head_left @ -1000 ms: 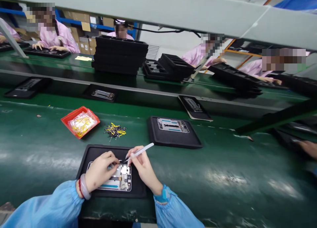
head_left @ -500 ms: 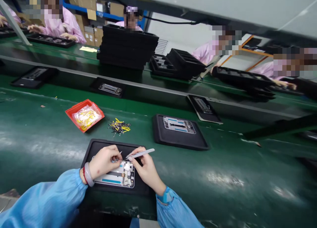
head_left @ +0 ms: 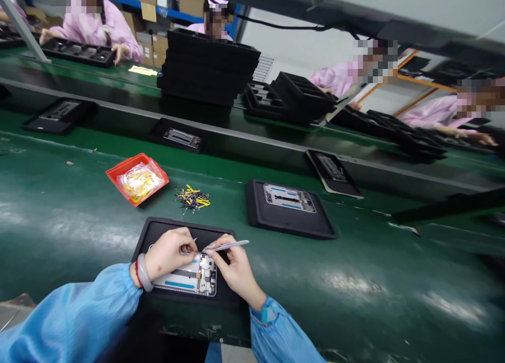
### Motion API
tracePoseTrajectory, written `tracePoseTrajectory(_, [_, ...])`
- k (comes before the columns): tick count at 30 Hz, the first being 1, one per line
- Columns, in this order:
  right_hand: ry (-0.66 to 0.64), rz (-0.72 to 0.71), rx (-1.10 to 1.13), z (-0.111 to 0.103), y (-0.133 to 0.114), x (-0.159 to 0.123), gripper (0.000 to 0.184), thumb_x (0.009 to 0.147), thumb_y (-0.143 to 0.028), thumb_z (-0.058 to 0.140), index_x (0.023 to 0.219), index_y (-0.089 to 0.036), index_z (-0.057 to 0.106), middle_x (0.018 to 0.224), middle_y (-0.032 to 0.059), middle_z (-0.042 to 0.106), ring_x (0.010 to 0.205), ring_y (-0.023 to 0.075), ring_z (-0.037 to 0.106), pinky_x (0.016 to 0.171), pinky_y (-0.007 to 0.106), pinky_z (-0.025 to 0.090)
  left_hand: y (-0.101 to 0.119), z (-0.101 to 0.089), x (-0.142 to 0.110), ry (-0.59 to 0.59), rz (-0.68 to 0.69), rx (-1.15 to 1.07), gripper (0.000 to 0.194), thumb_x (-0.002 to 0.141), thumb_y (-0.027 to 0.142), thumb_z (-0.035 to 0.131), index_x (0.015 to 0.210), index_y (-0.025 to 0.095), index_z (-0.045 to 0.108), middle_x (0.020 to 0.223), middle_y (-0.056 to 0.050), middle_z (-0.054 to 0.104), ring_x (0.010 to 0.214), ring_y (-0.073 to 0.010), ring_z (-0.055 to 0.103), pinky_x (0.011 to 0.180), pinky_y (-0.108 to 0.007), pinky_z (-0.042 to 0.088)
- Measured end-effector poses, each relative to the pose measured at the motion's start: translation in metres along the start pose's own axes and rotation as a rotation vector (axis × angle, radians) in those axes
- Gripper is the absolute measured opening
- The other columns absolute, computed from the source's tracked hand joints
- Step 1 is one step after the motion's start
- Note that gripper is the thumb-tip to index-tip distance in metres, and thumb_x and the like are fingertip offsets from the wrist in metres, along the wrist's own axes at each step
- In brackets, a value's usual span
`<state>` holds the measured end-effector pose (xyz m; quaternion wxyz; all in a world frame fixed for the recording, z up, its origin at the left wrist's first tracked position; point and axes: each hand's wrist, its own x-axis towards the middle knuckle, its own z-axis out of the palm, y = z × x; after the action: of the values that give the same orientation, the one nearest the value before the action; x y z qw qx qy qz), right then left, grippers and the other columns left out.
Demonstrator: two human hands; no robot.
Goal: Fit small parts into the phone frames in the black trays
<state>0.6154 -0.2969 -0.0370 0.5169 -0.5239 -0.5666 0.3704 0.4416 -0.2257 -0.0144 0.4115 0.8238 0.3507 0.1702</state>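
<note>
An opened phone (head_left: 185, 279) with blue strips and a bare circuit board lies on a black foam tray (head_left: 148, 229) at the table's near side. My right hand (head_left: 234, 265) grips metal tweezers (head_left: 235, 245), whose tips reach the phone's upper edge. Over the phone's upper left part, my left hand (head_left: 171, 252) has its fingers pinched together. A thin light tip shows by those fingers, but I cannot make out what they hold. The two hands are close together, and they hide part of the phone.
Beyond the tray are a red bin (head_left: 138, 179) with bagged yellow pieces and a pile of small black-and-yellow parts (head_left: 192, 198). Another phone (head_left: 290, 197) lies on a foam tray to the right. Across the bench, people in pink (head_left: 82, 23) work near stacked black trays (head_left: 207, 68).
My hands stay at the phone's upper edge, with the tweezers tilted slightly flatter. The view has shifted a little. Across the bench, a person at the right has lowered a black tray.
</note>
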Motion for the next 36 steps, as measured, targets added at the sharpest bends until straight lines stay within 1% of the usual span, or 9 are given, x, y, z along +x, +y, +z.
tracePoseTrajectory(6, [0.001,-0.078,-0.077,0.001,-0.002,-0.002,0.006,0.085,-0.020,0.059,0.080,-0.023,0.058,0.075,0.0032,0.063,0.071,0.0201,0.062,0.064,0.033,0.049,-0.001,0.001,-0.001,0.035,0.076,0.070,0.015,0.070,0.005,0.061,0.069,0.017,0.068,0.071,0.001,0.058,0.067,-0.0121,0.058,0.065,-0.019,0.047])
tracePoseTrajectory(10, [-0.019,-0.142,-0.135,0.001,-0.007,-0.003,0.009,0.086,-0.015,0.057,0.080,-0.022,0.058,0.075,0.0036,0.063,0.071,0.0203,0.062,0.063,0.032,0.049,-0.003,0.001,-0.007,0.068,0.164,0.172,0.012,0.076,0.007,0.062,0.073,0.018,0.067,0.079,-0.001,0.062,0.076,-0.0144,0.060,0.071,-0.022,0.047])
tracePoseTrajectory(14, [-0.010,-0.159,-0.181,0.003,-0.009,-0.003,0.010,0.086,-0.015,0.055,0.080,-0.022,0.057,0.074,0.0033,0.062,0.071,0.0200,0.061,0.063,0.032,0.049,-0.006,0.005,-0.016,0.084,0.338,0.338,0.014,0.088,0.012,0.054,0.081,0.018,0.066,0.083,-0.001,0.066,0.075,-0.0146,0.060,0.071,-0.025,0.047])
tracePoseTrajectory(17, [-0.001,-0.151,-0.194,0.004,-0.009,-0.003,0.009,0.087,-0.016,0.054,0.080,-0.022,0.056,0.074,0.0032,0.061,0.070,0.0196,0.060,0.063,0.032,0.048,-0.007,0.006,-0.021,0.124,0.421,0.444,0.023,0.095,0.017,0.045,0.085,0.018,0.065,0.084,-0.002,0.067,0.074,-0.0143,0.061,0.069,-0.025,0.048])
tracePoseTrajectory(20, [-0.007,-0.144,-0.192,0.004,-0.008,-0.004,0.009,0.087,-0.016,0.053,0.081,-0.022,0.055,0.075,0.0037,0.060,0.071,0.0198,0.060,0.064,0.033,0.049,-0.006,0.006,-0.023,0.133,0.459,0.492,0.029,0.098,0.018,0.037,0.088,0.017,0.065,0.084,-0.003,0.068,0.075,-0.0138,0.062,0.067,-0.024,0.050])
tracePoseTrajectory(23, [-0.015,-0.147,-0.196,0.004,-0.007,-0.005,0.009,0.087,-0.015,0.052,0.083,-0.022,0.053,0.076,0.0036,0.059,0.072,0.0196,0.059,0.064,0.033,0.049,-0.005,0.005,-0.023,0.141,0.503,0.504,0.033,0.099,0.017,0.033,0.090,0.016,0.064,0.084,-0.004,0.068,0.074,-0.0143,0.062,0.065,-0.025,0.051])
tracePoseTrajectory(26, [-0.018,-0.155,-0.200,0.004,-0.007,-0.005,0.010,0.087,-0.013,0.051,0.084,-0.023,0.052,0.076,0.0034,0.058,0.071,0.0191,0.059,0.063,0.032,0.048,-0.005,0.005,-0.023,0.155,0.521,0.503,0.033,0.100,0.018,0.033,0.090,0.015,0.064,0.083,-0.005,0.068,0.073,-0.0147,0.062,0.064,-0.025,0.052])
tracePoseTrajectory(32, [-0.032,-0.182,-0.208,0.006,-0.006,-0.007,0.011,0.088,-0.012,0.050,0.086,-0.023,0.051,0.078,0.0032,0.057,0.072,0.0196,0.058,0.062,0.031,0.049,-0.006,0.007,-0.024,0.140,0.498,0.558,0.030,0.099,0.017,0.034,0.090,0.016,0.063,0.081,-0.004,0.066,0.069,-0.0133,0.059,0.061,-0.024,0.050])
tracePoseTrajectory(36, [-0.049,-0.189,-0.212,0.006,-0.006,-0.007,0.011,0.088,-0.012,0.049,0.087,-0.023,0.050,0.080,0.0035,0.056,0.074,0.0196,0.058,0.064,0.032,0.049,-0.005,0.008,-0.024,0.172,0.531,0.605,0.032,0.099,0.013,0.031,0.090,0.015,0.061,0.080,-0.003,0.066,0.065,-0.0138,0.057,0.056,-0.024,0.048])
